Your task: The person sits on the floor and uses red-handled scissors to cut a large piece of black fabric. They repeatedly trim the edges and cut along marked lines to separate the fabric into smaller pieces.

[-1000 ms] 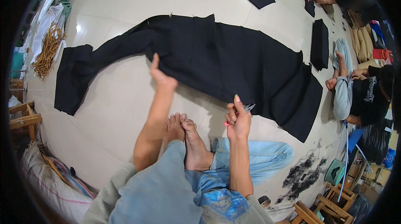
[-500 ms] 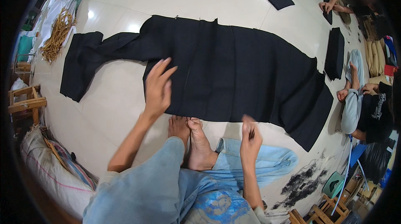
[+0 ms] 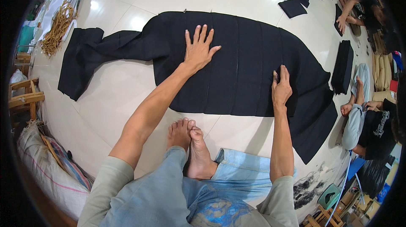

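Note:
My left hand (image 3: 197,49) lies with fingers spread on the upper middle of a large piece of black cloth (image 3: 232,66) laid on the tiled floor. The cloth has several crosswise ridges, and a narrow crumpled arm stretches left to a wider end. Over the cloth's right half, my right hand (image 3: 281,84) has its forefingers pointing forward and the others curled; something dark between thumb and fingers is too small to make out. My bare feet (image 3: 196,153) rest just below the cloth's near edge.
Folded black pieces (image 3: 292,8) lie back right, near a black stack (image 3: 342,66). Two people sit at the right, one with a hand (image 3: 340,24) on black cloth. Left are cord (image 3: 57,28), wooden stools (image 3: 27,98) and a sack (image 3: 46,172); a dark stain (image 3: 306,193) marks the floor.
Both my hands have moved forward onto the cloth, the left now spread. The cloth's middle lies flatter, its near edge moved up from my toes. The scissors seen earlier no longer show clearly.

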`<state>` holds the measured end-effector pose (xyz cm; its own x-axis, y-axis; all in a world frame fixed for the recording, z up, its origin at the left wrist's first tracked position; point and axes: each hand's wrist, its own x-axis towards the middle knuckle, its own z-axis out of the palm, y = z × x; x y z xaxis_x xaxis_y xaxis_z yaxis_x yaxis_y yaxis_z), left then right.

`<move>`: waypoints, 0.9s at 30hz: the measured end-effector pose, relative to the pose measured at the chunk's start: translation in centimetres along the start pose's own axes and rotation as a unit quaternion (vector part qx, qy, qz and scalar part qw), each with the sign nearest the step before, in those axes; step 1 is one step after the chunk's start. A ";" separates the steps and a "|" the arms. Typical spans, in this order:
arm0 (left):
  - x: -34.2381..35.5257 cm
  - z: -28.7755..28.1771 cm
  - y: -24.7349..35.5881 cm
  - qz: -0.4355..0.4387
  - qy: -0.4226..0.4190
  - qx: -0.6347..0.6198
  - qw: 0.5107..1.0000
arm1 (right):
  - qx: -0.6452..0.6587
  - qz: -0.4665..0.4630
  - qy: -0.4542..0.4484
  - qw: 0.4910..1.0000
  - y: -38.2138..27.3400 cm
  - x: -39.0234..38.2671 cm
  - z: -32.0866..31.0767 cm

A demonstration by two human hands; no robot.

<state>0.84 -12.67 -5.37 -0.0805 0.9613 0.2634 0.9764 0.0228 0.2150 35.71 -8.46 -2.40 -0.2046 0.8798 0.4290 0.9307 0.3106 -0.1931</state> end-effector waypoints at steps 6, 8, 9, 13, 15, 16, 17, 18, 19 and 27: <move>-7.6 -7.8 6.8 0.043 -0.035 -0.314 0.948 | 0.351 0.334 -0.132 0.865 -7.5 -8.1 -6.8; -12.0 -9.3 7.8 0.039 -0.104 -0.284 0.952 | 0.475 0.445 -0.278 0.706 -10.7 -12.8 -10.2; -13.5 -9.4 8.4 0.034 -0.141 -0.281 0.949 | 0.549 0.481 -0.286 0.621 -12.1 -15.1 -11.5; -14.7 -8.0 8.2 0.124 -0.169 -0.253 0.944 | 0.713 0.519 -0.245 0.403 -14.0 -20.7 -13.5; -13.9 -7.9 7.8 0.172 -0.182 -0.240 0.938 | 0.710 0.535 -0.238 0.391 -13.8 -21.1 -13.4; -13.9 -8.1 7.7 0.175 -0.209 -0.224 0.936 | 0.709 0.542 -0.237 0.385 -14.0 -20.7 -13.4; -13.7 -8.5 8.2 0.114 -0.265 -0.264 0.920 | 0.690 0.559 -0.215 0.405 -14.4 -19.7 -13.5; -13.7 -8.9 8.9 0.052 -0.319 -0.301 0.897 | 0.670 0.577 -0.193 0.425 -15.1 -18.3 -13.3; -13.9 -9.3 9.5 -0.013 -0.369 -0.334 0.868 | 0.650 0.591 -0.173 0.444 -15.3 -17.1 -12.9; -19.4 -7.8 14.4 -0.478 -0.342 -0.701 0.404 | 0.546 0.595 -0.115 0.579 -15.9 -14.2 -6.6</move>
<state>14.91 -33.08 -0.07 0.2548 0.5590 -0.7891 -0.5473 0.7561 0.3589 25.80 -28.26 0.45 0.2325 0.6903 -0.6851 -0.2663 -0.6323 -0.7275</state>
